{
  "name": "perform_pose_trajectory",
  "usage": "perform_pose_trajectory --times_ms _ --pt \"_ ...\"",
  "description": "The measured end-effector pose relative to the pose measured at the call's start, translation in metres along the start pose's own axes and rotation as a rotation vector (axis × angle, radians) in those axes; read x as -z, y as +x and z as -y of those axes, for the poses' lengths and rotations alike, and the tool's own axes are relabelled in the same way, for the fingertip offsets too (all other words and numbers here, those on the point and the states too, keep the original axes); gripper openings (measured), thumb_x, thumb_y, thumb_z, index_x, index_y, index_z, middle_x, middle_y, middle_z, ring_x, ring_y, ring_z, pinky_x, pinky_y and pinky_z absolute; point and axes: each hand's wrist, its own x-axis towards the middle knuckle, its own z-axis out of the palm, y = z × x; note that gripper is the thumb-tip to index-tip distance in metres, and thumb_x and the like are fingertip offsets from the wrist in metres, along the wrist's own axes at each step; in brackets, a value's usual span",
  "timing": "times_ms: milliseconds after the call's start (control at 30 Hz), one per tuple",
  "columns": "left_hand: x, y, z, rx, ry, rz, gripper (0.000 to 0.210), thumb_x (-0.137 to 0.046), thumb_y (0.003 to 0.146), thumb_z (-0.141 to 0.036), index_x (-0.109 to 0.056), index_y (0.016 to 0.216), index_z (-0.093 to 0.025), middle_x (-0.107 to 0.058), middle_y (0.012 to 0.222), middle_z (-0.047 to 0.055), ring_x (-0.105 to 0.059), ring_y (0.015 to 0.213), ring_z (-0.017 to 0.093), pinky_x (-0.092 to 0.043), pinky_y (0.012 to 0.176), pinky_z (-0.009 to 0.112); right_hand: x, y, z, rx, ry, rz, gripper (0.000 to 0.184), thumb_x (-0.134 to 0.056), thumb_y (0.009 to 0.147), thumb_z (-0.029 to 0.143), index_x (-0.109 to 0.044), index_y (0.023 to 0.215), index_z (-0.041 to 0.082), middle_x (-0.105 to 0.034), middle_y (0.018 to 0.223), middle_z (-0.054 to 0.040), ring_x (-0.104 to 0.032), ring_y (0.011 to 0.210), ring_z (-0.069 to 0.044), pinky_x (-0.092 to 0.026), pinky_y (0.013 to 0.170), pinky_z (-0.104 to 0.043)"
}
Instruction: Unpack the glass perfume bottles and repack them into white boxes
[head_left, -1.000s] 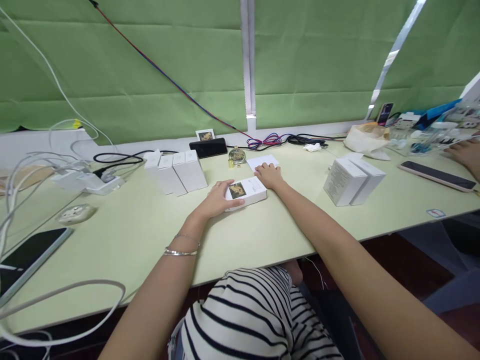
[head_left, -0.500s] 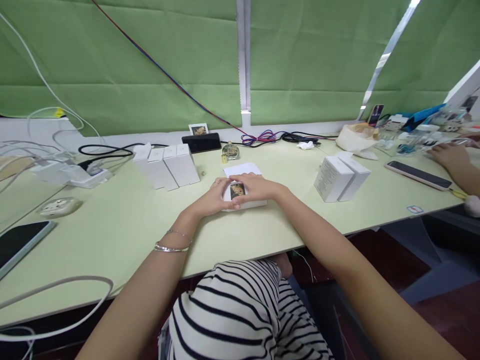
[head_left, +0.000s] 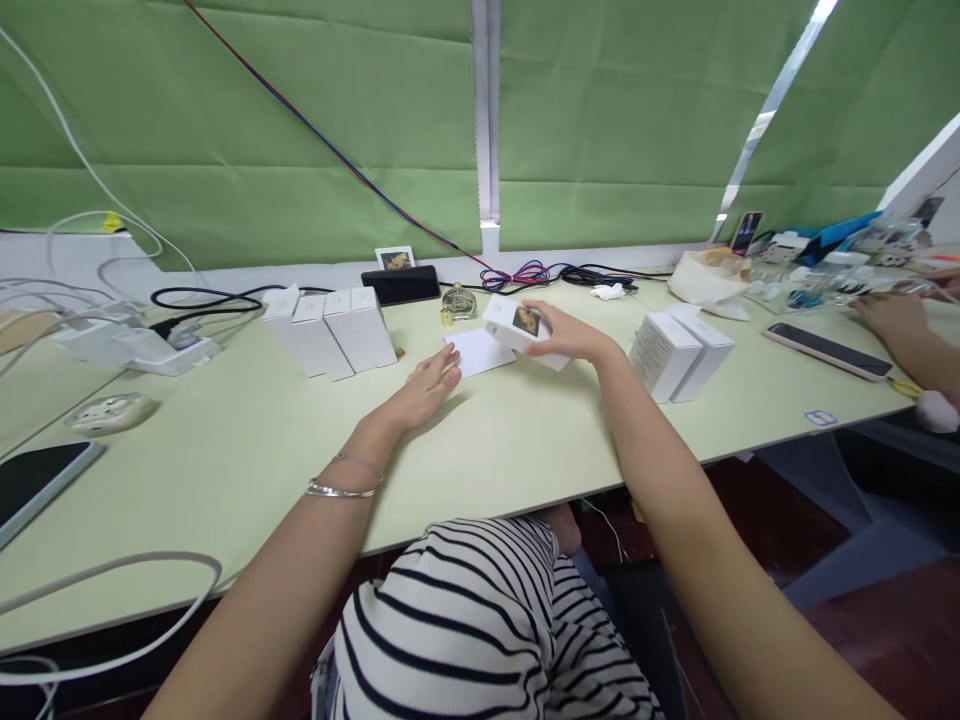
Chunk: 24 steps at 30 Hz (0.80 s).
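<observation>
A white box [head_left: 504, 318] with a small dark floral picture on its face is in my right hand [head_left: 566, 332], tilted and raised off the table. The fingers and thumb wrap its right end. Beneath and left of the box lies a flat white sheet [head_left: 478, 354]. My left hand [head_left: 424, 388] rests near the sheet's left edge with its fingers stretched out, holding nothing. Behind the sheet stands a small glass bottle [head_left: 459, 303] with a gold cap [head_left: 447, 318] beside it.
Several white boxes [head_left: 360, 335] stand at left, and two more [head_left: 667, 355] at right. A dark phone [head_left: 401, 285] leans at the back near cables [head_left: 517, 273]. Another phone [head_left: 825, 352] lies at right, near another person's hand [head_left: 889, 315]. A power strip [head_left: 176, 355] is at left.
Both hands held the box flat over the sheet. The right hand has lifted it and carried it to the right, tilting it. The left hand has let go and opened, uncovering the sheet.
</observation>
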Motion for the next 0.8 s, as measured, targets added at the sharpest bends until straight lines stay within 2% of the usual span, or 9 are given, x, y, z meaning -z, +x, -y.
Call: perform_pose_trajectory --times_ms 100,167,267,333,433,533,600,700,800 --pt "-0.001 0.004 -0.003 -0.015 0.157 0.059 0.073 -0.031 0.088 -0.058 -0.018 0.147 -0.018 -0.037 0.148 0.009 -0.020 0.139 0.029 -0.013 0.111 0.048 -0.006 0.006 -0.013 -0.102 -0.158 -0.323 0.090 -0.066 0.065 0.035 -0.024 0.143 0.021 -0.038 0.138 -0.0152 -0.034 0.126 -0.038 -0.025 0.104 -0.056" --pt "-0.001 0.005 -0.007 -0.004 0.217 0.040 0.070 -0.037 0.086 -0.055 -0.025 0.144 -0.019 -0.043 0.144 0.009 -0.025 0.137 0.031 -0.017 0.109 0.050 -0.014 0.011 -0.018 -0.151 -0.213 -0.424 0.092 -0.063 0.065 0.033 -0.018 0.145 0.017 -0.036 0.137 -0.0181 -0.032 0.127 -0.038 -0.021 0.106 -0.057" --pt "0.000 0.005 -0.016 0.010 0.297 -0.025 0.063 -0.040 0.086 -0.050 -0.034 0.139 -0.019 -0.056 0.131 0.010 -0.036 0.128 0.032 -0.026 0.103 0.049 -0.021 0.018 -0.024 -0.136 -0.175 -0.488 0.093 -0.058 0.066 0.028 -0.011 0.144 0.012 -0.031 0.139 -0.0200 -0.027 0.131 -0.036 -0.019 0.108 -0.056" --pt "0.002 0.003 -0.021 0.040 0.379 -0.074 0.059 -0.040 0.086 -0.048 -0.040 0.135 -0.017 -0.065 0.115 0.011 -0.045 0.118 0.032 -0.030 0.098 0.047 -0.021 0.022 -0.029 -0.038 -0.077 -0.512 0.090 -0.057 0.064 0.025 -0.014 0.142 0.012 -0.032 0.139 -0.0195 -0.026 0.132 -0.035 -0.019 0.109 -0.053" --pt "0.005 -0.001 -0.026 0.103 0.496 -0.112 0.048 -0.042 0.084 -0.045 -0.055 0.120 -0.016 -0.068 0.094 0.011 -0.051 0.107 0.032 -0.035 0.091 0.045 -0.020 0.025 -0.035 0.126 0.170 -0.501 0.087 -0.057 0.056 0.021 -0.026 0.136 0.016 -0.037 0.137 -0.0152 -0.031 0.131 -0.032 -0.023 0.110 -0.048" --pt "0.008 -0.003 -0.026 0.137 0.544 -0.114 0.036 -0.039 0.086 -0.041 -0.065 0.092 -0.017 -0.068 0.086 0.011 -0.057 0.095 0.030 -0.037 0.086 0.043 -0.019 0.025 -0.031 0.185 0.427 -0.374 0.084 -0.053 0.048 0.022 -0.035 0.130 0.016 -0.045 0.132 -0.0115 -0.040 0.125 -0.032 -0.035 0.103 -0.046" --pt "0.009 -0.003 -0.026 0.145 0.560 -0.130 0.038 -0.034 0.088 -0.039 -0.065 0.079 -0.017 -0.067 0.081 0.011 -0.058 0.089 0.030 -0.037 0.084 0.043 -0.020 0.024 -0.025 0.207 0.531 -0.275 0.082 -0.049 0.046 0.024 -0.039 0.127 0.016 -0.051 0.126 -0.0097 -0.046 0.119 -0.031 -0.043 0.095 -0.045" --pt "0.008 -0.002 -0.026 0.115 0.544 -0.208 0.039 -0.034 0.089 -0.037 -0.064 0.075 -0.017 -0.066 0.084 0.012 -0.058 0.090 0.030 -0.039 0.082 0.043 -0.021 0.022 -0.016 0.223 0.561 -0.246 0.083 -0.046 0.046 0.026 -0.038 0.129 0.017 -0.053 0.122 -0.0087 -0.050 0.112 -0.030 -0.046 0.089 -0.044" --pt "0.007 0.000 -0.022 0.060 0.476 -0.336 0.033 -0.038 0.088 -0.036 -0.065 0.087 -0.018 -0.065 0.093 0.011 -0.056 0.095 0.030 -0.040 0.083 0.043 -0.020 0.023 -0.017 0.180 0.374 -0.365 0.089 -0.050 0.047 0.025 -0.034 0.134 0.015 -0.047 0.129 -0.0117 -0.043 0.120 -0.032 -0.038 0.098 -0.047"
